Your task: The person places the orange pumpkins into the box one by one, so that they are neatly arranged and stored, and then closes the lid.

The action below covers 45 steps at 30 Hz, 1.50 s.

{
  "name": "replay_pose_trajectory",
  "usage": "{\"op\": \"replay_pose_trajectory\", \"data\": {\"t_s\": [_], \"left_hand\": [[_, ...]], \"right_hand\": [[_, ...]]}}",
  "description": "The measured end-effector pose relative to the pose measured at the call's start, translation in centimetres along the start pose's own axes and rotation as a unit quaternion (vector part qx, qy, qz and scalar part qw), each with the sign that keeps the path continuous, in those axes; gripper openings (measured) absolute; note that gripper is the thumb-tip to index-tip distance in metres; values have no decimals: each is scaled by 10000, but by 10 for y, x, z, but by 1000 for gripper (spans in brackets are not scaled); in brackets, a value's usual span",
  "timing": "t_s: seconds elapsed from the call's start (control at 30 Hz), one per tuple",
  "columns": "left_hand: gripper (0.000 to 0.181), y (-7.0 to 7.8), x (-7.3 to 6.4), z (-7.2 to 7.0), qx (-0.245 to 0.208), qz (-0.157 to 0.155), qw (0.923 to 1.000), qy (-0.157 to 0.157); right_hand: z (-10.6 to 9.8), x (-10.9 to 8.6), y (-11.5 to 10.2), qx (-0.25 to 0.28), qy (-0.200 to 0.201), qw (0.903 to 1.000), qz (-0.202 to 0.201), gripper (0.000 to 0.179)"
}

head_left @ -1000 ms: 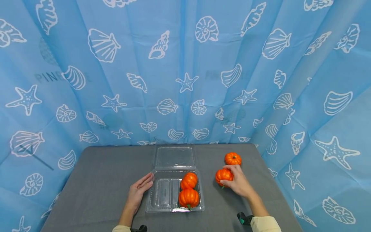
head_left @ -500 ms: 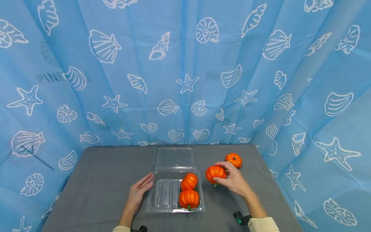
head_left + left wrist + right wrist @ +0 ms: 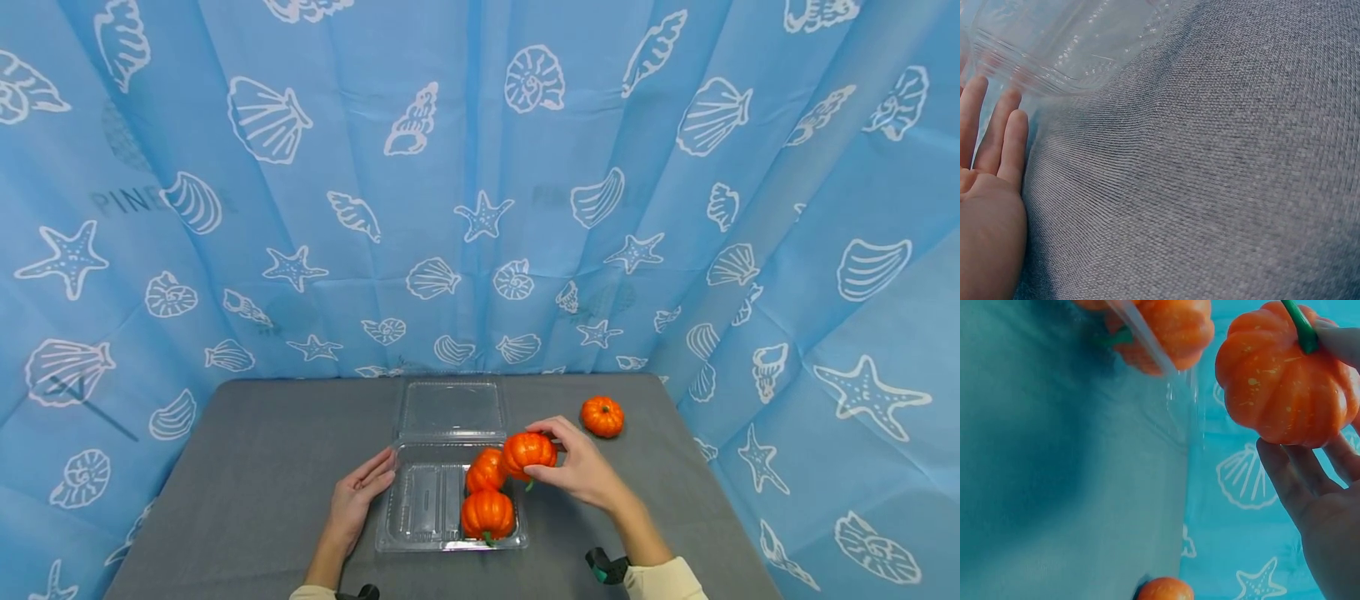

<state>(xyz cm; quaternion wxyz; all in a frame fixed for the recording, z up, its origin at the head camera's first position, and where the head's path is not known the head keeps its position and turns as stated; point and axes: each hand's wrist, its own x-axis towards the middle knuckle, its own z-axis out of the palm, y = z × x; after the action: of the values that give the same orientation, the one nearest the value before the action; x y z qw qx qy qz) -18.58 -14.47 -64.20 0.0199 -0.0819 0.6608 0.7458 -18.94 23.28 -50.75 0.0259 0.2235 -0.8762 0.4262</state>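
Note:
Between thumb and fingers my right hand (image 3: 581, 471) grips a small orange pumpkin (image 3: 528, 455), which overlaps the right rim of a clear plastic clamshell container (image 3: 429, 543) in the head view. Its green stem shows by the thumb in the right wrist view, where the pumpkin (image 3: 1285, 381) hangs off the table. Inside the container's right side sit two more pumpkins, one behind (image 3: 484, 472) and one in front (image 3: 487, 515). My left hand (image 3: 354, 500) has its fingers nearly straight, fingertips at the container's left wall; in the left wrist view the fingers (image 3: 1015, 134) reach up to the plastic.
Behind the tray, the container's lid (image 3: 453, 406) lies folded back on the grey cloth-covered table (image 3: 292, 467). Another pumpkin (image 3: 602, 416) stands at the back right. A blue shell-print curtain (image 3: 480, 317) hangs around the table's back and sides.
My right hand has carried the pumpkin leftward from the table beside the back-right pumpkin to the container's right edge. The left hand and the container have stayed put.

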Motion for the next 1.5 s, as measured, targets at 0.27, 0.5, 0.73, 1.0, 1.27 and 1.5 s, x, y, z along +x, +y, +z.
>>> {"op": "replay_pose_trajectory", "data": {"t_s": [0.27,0.5,0.73,1.0,1.27,1.5], "left_hand": [[56,-1,0,0,113,-14,9999,-29],[56,-1,-1,1,172,-35,9998,-12],[57,1,-1,1,72,-87,9999,-2],[56,3,-3,1,190,-87,9998,-2],[55,2,-3,-1,201,-74,9998,34],[55,3,-3,0,258,-106,9996,34]], "right_hand": [[16,7,-4,107,-138,9998,-131,45],[28,9,-6,204,-218,9988,-389,45],[35,13,-10,226,-210,9985,-454,45],[38,17,-13,148,-141,9989,-426,44],[41,19,-20,-28,-162,9990,-417,46],[44,22,-28,-73,-312,9988,-378,46]]}}
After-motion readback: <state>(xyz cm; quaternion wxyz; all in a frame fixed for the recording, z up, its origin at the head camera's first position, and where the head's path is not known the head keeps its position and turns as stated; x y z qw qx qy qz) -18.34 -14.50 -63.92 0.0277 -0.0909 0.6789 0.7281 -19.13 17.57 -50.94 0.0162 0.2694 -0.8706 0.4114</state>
